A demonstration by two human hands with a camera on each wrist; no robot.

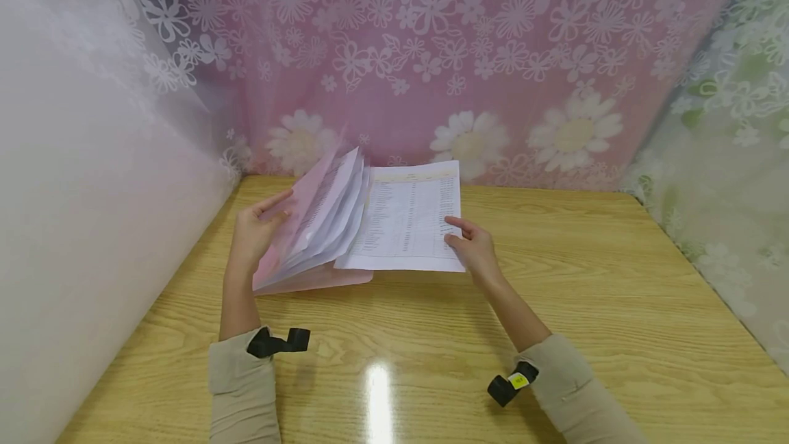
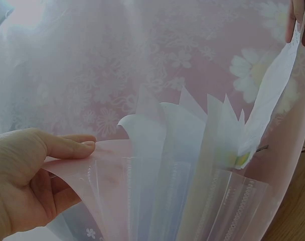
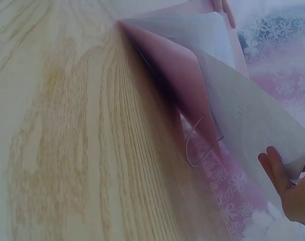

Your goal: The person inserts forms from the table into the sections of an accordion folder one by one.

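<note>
A pink translucent expanding folder [image 1: 308, 252] stands open on the wooden table [image 1: 555, 334], several white sheets fanned out in its pockets [image 2: 182, 165]. My left hand [image 1: 255, 231] holds its pink front cover [image 2: 107, 150], thumb on top and fingers beneath. My right hand [image 1: 471, 245] pinches the right edge of a printed white sheet [image 1: 407, 221] that sticks out of the folder. In the right wrist view the sheet [image 3: 253, 115] curves over the pink cover [image 3: 177, 75], with my fingers [image 3: 283, 181] at its lower edge.
Pink curtain with white flowers [image 1: 468, 53] hangs behind the table. A white sheer curtain [image 1: 80, 190] closes the left side, a greenish floral one [image 1: 733, 156] the right. Bare wood lies in front of and right of the folder.
</note>
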